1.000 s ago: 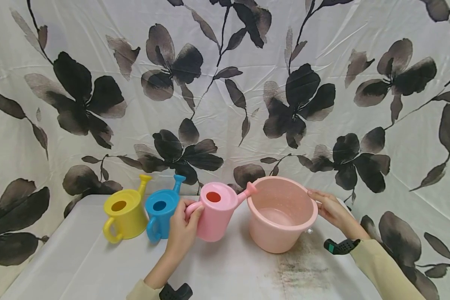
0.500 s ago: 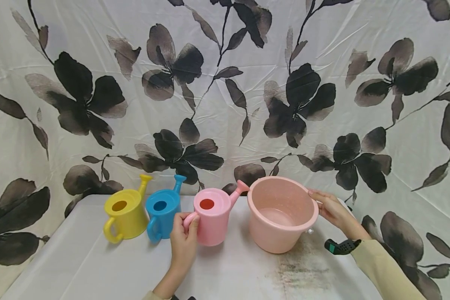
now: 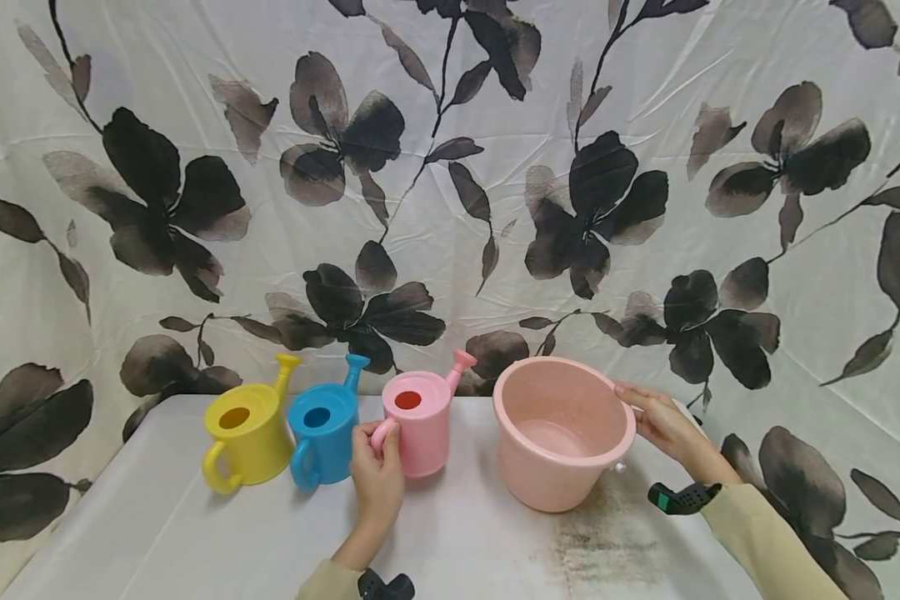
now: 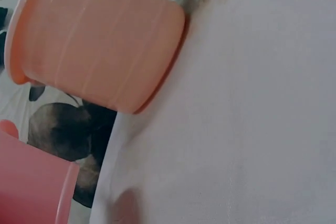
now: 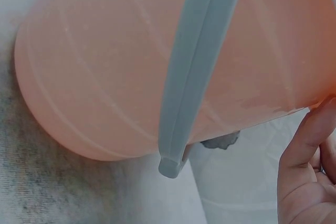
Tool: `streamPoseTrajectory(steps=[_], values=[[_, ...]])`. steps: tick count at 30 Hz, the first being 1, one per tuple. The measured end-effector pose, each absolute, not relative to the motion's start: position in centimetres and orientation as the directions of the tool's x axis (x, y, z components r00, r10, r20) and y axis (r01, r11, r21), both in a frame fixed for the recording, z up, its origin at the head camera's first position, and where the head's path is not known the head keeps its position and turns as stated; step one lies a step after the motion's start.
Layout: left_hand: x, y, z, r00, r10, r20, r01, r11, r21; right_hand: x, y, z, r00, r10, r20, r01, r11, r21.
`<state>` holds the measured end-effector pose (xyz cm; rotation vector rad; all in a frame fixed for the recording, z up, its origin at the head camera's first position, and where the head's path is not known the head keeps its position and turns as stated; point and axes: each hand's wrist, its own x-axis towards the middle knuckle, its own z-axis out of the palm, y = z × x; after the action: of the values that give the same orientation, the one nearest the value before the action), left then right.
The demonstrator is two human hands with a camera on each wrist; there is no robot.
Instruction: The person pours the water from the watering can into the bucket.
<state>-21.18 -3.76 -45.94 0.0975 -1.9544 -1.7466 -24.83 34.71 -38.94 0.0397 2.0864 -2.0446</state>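
My left hand (image 3: 378,483) pinches the handle of a pink watering can (image 3: 426,437), thumb on top. The can is nearly upright, its spout pointing to the back right; in the left wrist view its base (image 4: 65,192) stands apart from its shadow on the table. Left of it, a blue watering can (image 3: 328,446) and a yellow watering can (image 3: 258,450) stand side by side. My right hand (image 3: 663,421) holds the far right rim of a light pink bucket (image 3: 555,479), which is upright and hollow inside. The right wrist view shows my thumb (image 5: 310,135) at that rim.
A white-covered table (image 3: 157,533) carries everything, with a dark smudged stain (image 3: 607,542) in front of the bucket. Behind hangs a white curtain (image 3: 480,83) with black flowers. The bucket's grey-white carrying handle (image 5: 199,66) hangs down its side.
The pink watering can has moved left, away from the bucket, and its tilted spout has come more upright. My right hand and the bucket have stayed in place.
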Motion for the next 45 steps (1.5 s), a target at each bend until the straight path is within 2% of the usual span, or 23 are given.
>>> streamPoseTrajectory(steps=[11, 17, 31, 40, 45], values=[[-23.5, -3.2, -47.7, -0.846, -0.418, 0.331, 0.249, 0.239, 0.939, -25.5, 35.2, -39.2, -0.968, -0.177, -0.177, 0.169, 0.062, -0.984], [-24.4, -2.9, -48.4, -0.855, -0.422, 0.301, 0.225, 0.221, 0.949, -25.9, 35.2, -39.3, -0.967, -0.177, -0.181, 0.173, 0.058, -0.983], [-25.0, -2.1, -49.3, -0.865, -0.442, 0.238, 0.163, 0.202, 0.966, -27.2, 35.4, -39.2, -0.966, -0.185, -0.178, 0.175, 0.033, -0.984], [-25.0, -1.8, -49.6, -0.870, -0.441, 0.222, 0.140, 0.210, 0.968, -28.0, 35.8, -39.1, -0.965, -0.188, -0.182, 0.160, 0.128, -0.979], [-25.0, -1.5, -49.7, -0.867, -0.451, 0.212, 0.122, 0.222, 0.967, -28.6, 36.0, -39.1, -0.963, -0.197, -0.184, 0.162, 0.123, -0.979]])
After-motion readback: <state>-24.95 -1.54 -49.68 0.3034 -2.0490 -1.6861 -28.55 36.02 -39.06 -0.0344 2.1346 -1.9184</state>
